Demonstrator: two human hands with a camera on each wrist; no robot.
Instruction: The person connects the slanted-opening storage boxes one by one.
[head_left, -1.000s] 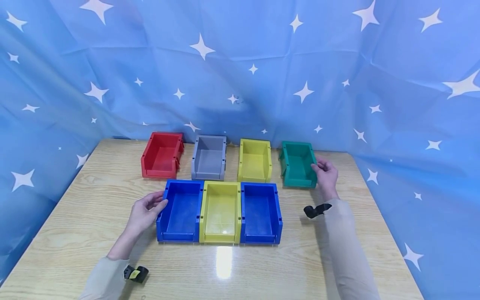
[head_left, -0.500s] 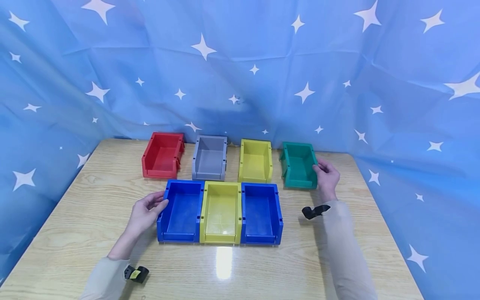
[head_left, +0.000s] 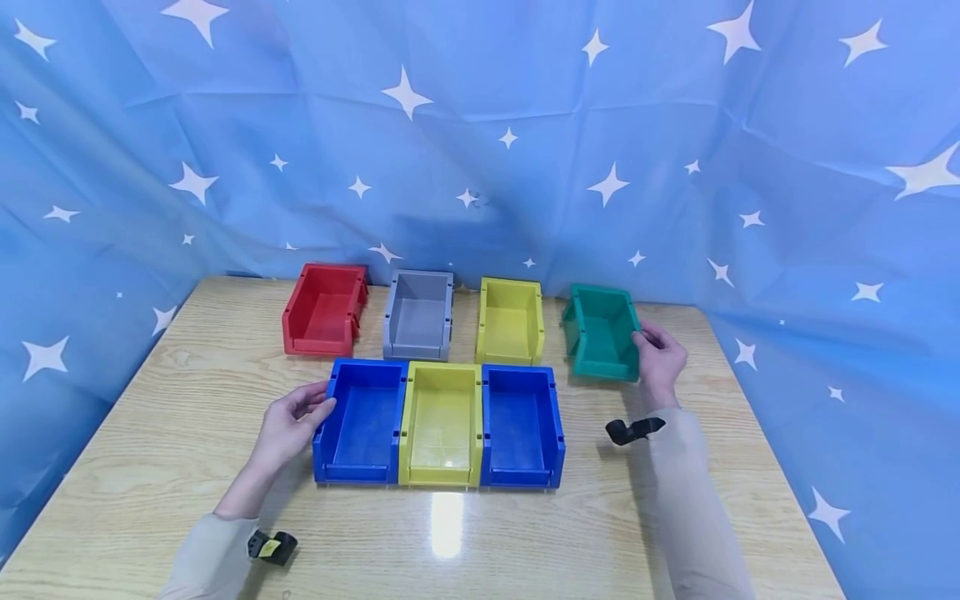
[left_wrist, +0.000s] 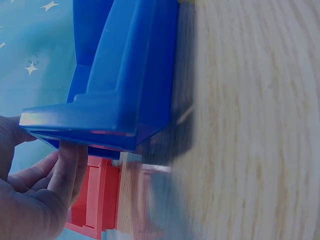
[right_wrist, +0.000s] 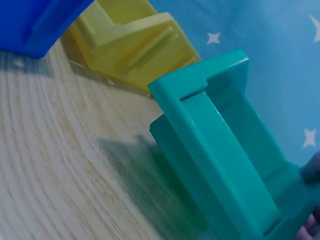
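Observation:
In the head view, three plastic storage bins stand side by side in the front row: a left blue bin [head_left: 366,417], a yellow bin [head_left: 441,421] and a right blue bin [head_left: 522,421]. My left hand [head_left: 294,423] holds the left blue bin by its outer side wall, thumb over the rim; the left wrist view shows fingers [left_wrist: 67,172] under that rim. My right hand [head_left: 660,360] grips the right wall of a green bin [head_left: 603,333]. In the right wrist view the green bin [right_wrist: 215,150] is tilted, its shadow on the wood beside it.
Behind the front row stand a red bin [head_left: 324,310], a grey bin [head_left: 418,315] and another yellow bin [head_left: 510,321]. A blue star-patterned curtain [head_left: 480,150] hangs at the back edge of the wooden table [head_left: 360,542].
My right hand has shifted the green bin slightly to the right and towards me, turning it a little. The left hand and the front row stay where they were.

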